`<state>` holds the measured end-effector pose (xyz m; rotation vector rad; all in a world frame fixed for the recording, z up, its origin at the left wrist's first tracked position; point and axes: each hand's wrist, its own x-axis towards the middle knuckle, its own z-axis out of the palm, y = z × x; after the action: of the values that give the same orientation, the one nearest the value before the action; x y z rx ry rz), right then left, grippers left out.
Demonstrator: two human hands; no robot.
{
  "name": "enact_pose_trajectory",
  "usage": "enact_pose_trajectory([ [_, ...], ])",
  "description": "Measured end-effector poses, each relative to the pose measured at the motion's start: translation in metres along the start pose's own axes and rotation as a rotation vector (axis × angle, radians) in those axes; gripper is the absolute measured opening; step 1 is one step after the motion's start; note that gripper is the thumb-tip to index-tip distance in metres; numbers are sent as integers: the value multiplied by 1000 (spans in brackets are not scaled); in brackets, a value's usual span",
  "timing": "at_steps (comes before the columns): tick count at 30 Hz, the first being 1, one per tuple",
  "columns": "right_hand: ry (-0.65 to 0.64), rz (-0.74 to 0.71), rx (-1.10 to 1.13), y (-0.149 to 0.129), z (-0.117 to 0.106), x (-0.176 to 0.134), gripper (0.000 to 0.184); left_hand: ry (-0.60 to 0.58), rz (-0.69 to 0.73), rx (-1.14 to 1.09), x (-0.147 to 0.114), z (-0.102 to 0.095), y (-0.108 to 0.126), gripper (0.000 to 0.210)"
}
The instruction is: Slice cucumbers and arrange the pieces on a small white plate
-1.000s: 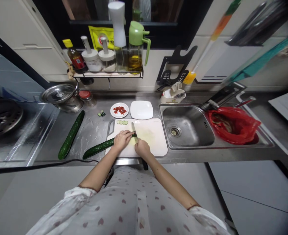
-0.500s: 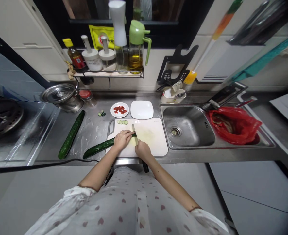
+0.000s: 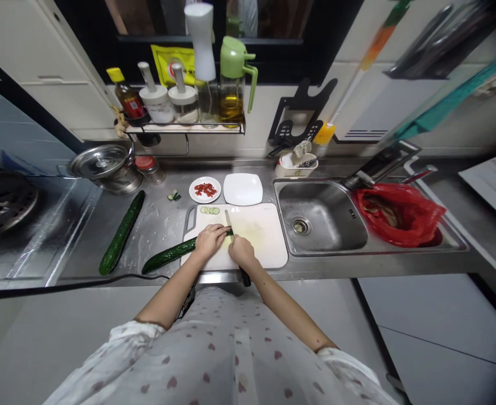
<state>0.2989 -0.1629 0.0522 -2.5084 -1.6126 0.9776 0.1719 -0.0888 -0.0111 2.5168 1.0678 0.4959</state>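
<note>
My left hand [image 3: 210, 241] is closed over a long dark green cucumber [image 3: 168, 257], pressing it onto the white cutting board [image 3: 271, 236]. The cucumber's far end reaches past the board's left edge onto the counter. In my right hand [image 3: 241, 251] is a knife [image 3: 228, 217], its black handle showing below my fist and its blade at the cucumber's cut end. Pale cucumber slices [image 3: 209, 211] lie in a row at the board's upper left. A second, whole cucumber [image 3: 122, 233] rests on the counter to the left.
Behind the board stand a plate of chopped red pieces [image 3: 205, 190] and a white square plate [image 3: 242, 188]. Small cucumber ends [image 3: 174, 195] lie left of them. The sink [image 3: 321, 225] is to the right, with a red plastic bag [image 3: 400, 216] beside its basin.
My right hand and the knife have shifted slightly left, against the cucumber's end. My left hand keeps its hold on the cucumber. The whole view has moved a little.
</note>
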Motion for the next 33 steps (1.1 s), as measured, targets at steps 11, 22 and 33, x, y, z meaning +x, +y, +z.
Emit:
enact_pose_trajectory([
  [11,14,3,32,-3,3,9,36,0,12,9,0,0,-1,30],
  [22,45,-14,35,-2,7,14,35,4,7,2,0,1,-1,29],
  [33,22,1,16,-3,6,12,38,3,1,3,0,-1,0,29],
])
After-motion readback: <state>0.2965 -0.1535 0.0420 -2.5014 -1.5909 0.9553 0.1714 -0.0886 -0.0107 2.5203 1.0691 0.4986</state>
